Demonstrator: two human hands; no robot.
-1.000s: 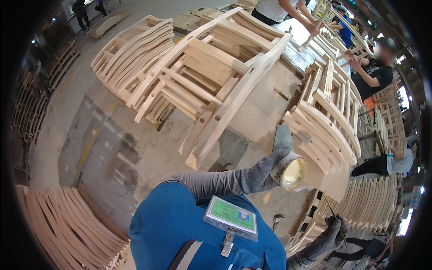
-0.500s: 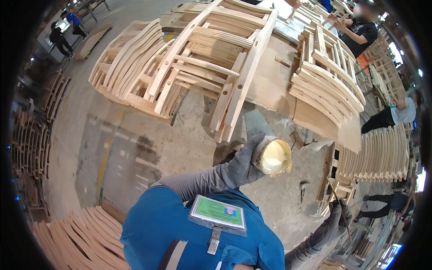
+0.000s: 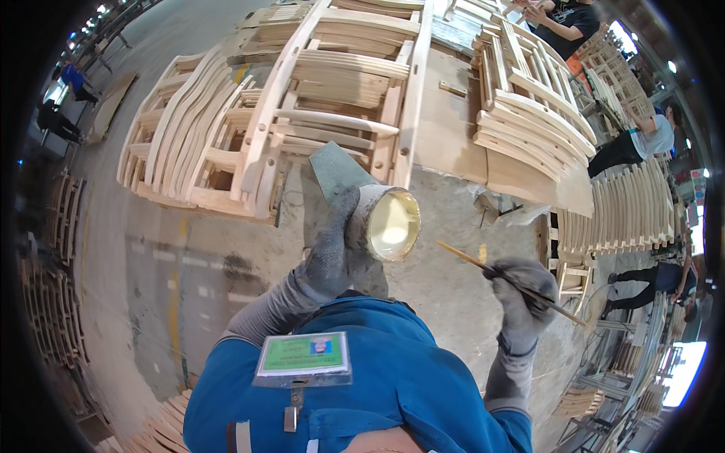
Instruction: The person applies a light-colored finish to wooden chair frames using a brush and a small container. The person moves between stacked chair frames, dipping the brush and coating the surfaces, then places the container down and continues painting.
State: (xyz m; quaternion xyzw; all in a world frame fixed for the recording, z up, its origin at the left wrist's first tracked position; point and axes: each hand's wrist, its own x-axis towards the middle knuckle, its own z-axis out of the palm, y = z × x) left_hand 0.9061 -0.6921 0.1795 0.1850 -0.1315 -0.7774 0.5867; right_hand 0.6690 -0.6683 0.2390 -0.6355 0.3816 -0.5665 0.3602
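My left hand (image 3: 328, 253), in a grey glove, is closed around a round, crusted can (image 3: 368, 219) tilted so that its open mouth shows pale cream liquid (image 3: 394, 225). From behind the can and this hand a flat grey-green sheet (image 3: 338, 170) sticks out; the hand hides where it is held. My right hand (image 3: 525, 294), gloved too, grips a thin wooden stick (image 3: 555, 306) whose pale end points toward the can, a short way apart from it. Beyond the can, tall wooden frames (image 3: 411, 98) lean together.
Curved wooden frames (image 3: 177, 136) stand in a row at the far left. Another stack of frames (image 3: 536, 121) rests on a brown board (image 3: 445, 140) at the right. Co-workers stand along the right side, one person (image 3: 570, 26) at the back. More curved slats (image 3: 162, 434) lie at the lower left.
My left hand has moved left and up with the can and the grey sheet. My right hand has risen and come inward, and the stick now slants toward the can.
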